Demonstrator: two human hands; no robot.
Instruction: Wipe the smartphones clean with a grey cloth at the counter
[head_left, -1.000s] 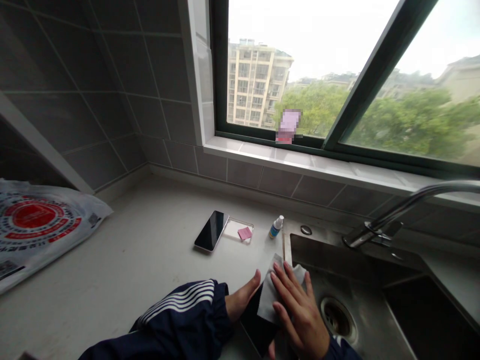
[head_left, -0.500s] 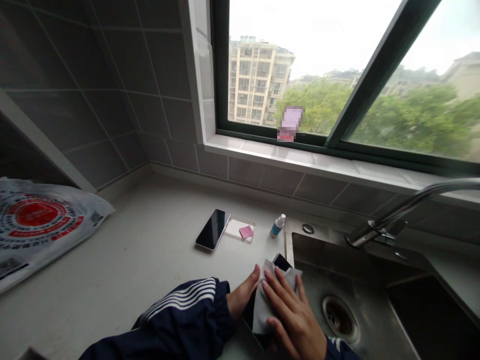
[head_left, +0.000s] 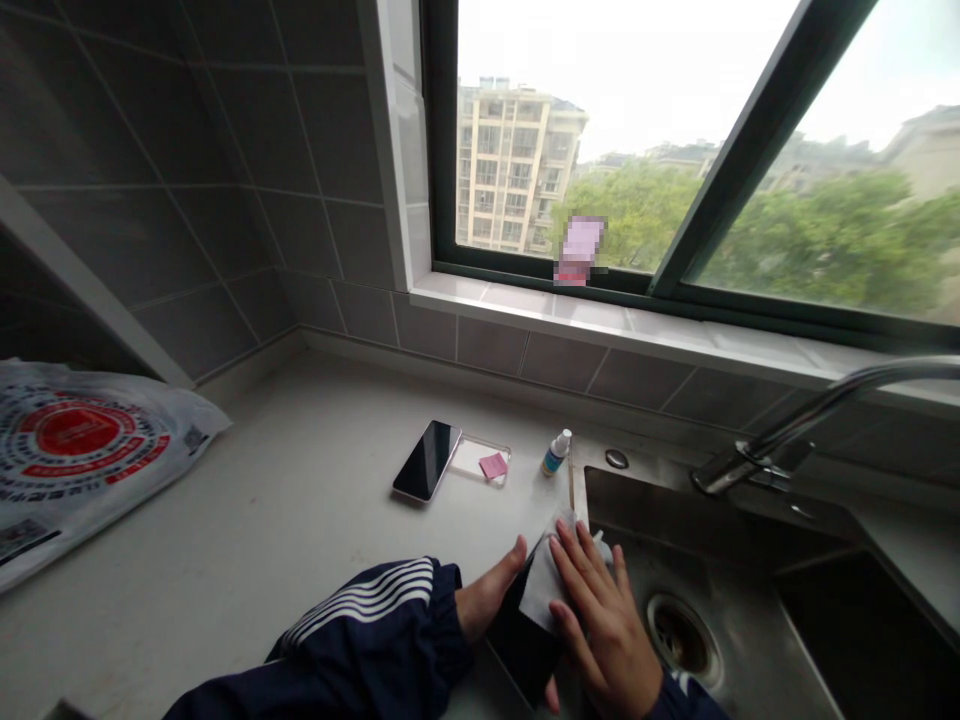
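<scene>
A phone with a dark screen lies tilted in my left hand. The left thumb runs along its near-left edge, and a fingertip shows at its lower right side; the other fingers are hidden beneath. My right hand presses a light grey cloth onto the upper part of the screen, fingers stretched over it. Part of the cloth bunches out past the fingers on the right. On the counter beyond, a second phone rests against a clear phone case with a small pink packet on it.
A small spray bottle with a white cap stands beside the sink's edge. The steel sink and faucet are on the right. A printed white plastic bag lies at left. Behind, a window sill runs above the counter.
My right hand has slid the cloth toward the phone's upper right, baring more of the lower screen. The left hand keeps its hold almost in place.
</scene>
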